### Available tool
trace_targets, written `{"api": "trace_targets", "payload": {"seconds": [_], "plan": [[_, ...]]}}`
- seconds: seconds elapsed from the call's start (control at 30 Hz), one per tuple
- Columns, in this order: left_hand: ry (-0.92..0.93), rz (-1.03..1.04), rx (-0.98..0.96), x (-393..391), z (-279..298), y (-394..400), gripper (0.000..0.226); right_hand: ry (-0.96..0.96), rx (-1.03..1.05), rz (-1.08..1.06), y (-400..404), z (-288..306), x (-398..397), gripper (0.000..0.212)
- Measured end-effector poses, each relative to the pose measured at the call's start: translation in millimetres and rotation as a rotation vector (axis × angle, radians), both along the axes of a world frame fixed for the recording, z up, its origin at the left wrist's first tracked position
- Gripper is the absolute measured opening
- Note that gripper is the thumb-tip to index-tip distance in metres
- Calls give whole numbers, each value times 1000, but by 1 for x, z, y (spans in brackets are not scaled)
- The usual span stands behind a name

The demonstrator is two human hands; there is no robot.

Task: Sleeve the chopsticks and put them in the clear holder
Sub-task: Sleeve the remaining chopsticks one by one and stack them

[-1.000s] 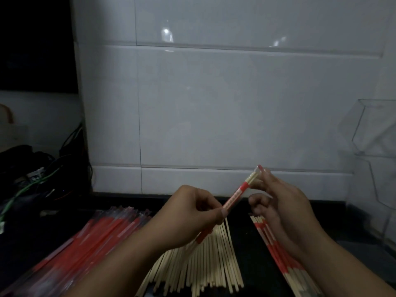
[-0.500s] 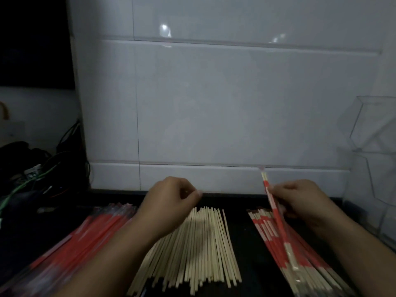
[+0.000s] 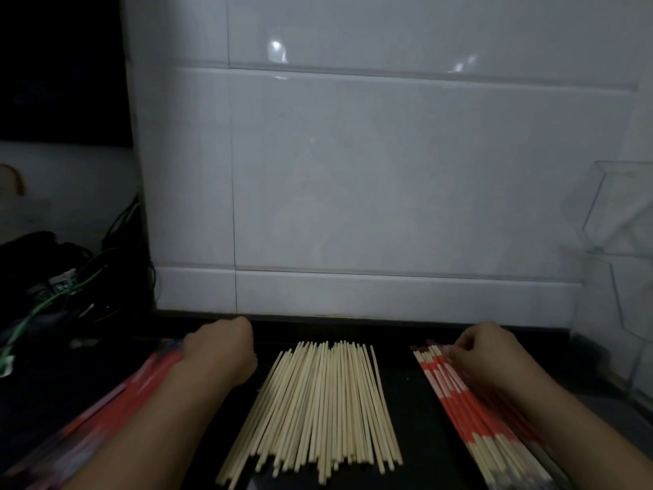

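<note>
Where the dark counter meets its left edge, a tangle of cables, one green among black ones, lies heaped in shadow. Just right of that, a stack of red sleeves runs diagonally from the counter's front left corner toward the back. The left hand rests over the far end of this stack, knuckles up and fingers curled under; whether they grip a sleeve or merely touch the pile I cannot tell, since the fingertips are hidden below the hand. Across the middle of the counter lies a fanned pile of bare chopsticks, pale wood, tips pointing toward the back edge, touching neither hand. Near the right edge sits a pile of sleeved chopsticks, each with a red band round its upper part and bare wood showing at both ends. The right hand lies on the far end of this pile, fingers bent down and pinching at the tips of the topmost ones. Beyond it, at the back right corner, the clear holder stands against the white tiled wall, its contents too faint to make out
</note>
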State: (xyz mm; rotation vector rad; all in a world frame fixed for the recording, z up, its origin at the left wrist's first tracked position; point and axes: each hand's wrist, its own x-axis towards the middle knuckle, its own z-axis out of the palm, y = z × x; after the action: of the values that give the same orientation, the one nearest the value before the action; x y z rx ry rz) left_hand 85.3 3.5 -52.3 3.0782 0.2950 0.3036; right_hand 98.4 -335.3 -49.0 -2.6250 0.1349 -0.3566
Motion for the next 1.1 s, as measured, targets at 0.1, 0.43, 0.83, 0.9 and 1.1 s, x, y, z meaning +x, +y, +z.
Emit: {"api": "trace_targets", "payload": {"seconds": [0.1, 0.43, 0.83, 0.9, 1.1], "plan": [[47, -4, 21, 1, -3, 1, 25, -174, -40, 22, 10, 5, -6, 20], [-6, 0, 18, -3, 2, -3, 25, 53, -197, 477, 82, -6, -53, 36], [50, -36, 52, -3, 1, -5, 20, 178, -149, 405, 83, -9, -48, 23], [28, -36, 49, -2, -1, -3, 22, 177, -139, 402, 84, -9, -48, 23], [-133, -62, -61, 0, 2, -6, 38, 166, -133, 380, 81, -7, -46, 19]]}}
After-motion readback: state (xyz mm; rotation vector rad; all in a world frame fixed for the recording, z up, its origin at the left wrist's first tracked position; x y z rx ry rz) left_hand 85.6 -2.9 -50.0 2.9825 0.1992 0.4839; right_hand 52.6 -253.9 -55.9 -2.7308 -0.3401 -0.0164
